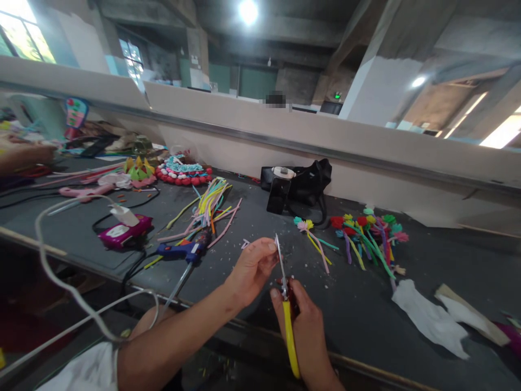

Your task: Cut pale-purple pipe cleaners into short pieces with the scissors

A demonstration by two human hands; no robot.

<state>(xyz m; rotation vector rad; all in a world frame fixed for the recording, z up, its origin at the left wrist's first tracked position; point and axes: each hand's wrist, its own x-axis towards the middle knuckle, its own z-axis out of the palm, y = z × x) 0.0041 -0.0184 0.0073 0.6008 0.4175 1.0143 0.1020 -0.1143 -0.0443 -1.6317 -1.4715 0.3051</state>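
Note:
My right hand [307, 320] is closed around scissors [290, 336] with yellow handles and metal blades that point up and away from me. Beside the blades, my left hand [256, 269] has its thumb and fingers pinched together; whatever lies between them is too small or hidden to name. Just past the hands lie a few pipe-cleaner flowers [309, 225] with pink, teal and yellow stems. A bundle of loose pipe cleaners [214, 201] rests to the left, partly behind a blue hot glue gun [185, 250].
Several finished pipe-cleaner flowers [370, 231] and a white cloth [429, 317] lie on the right. Near the low partition are a black bag [313, 182] and a phone [279, 195]. A white cable [61, 285] loops across the left edge. Another person's hand [28, 155] shows at far left.

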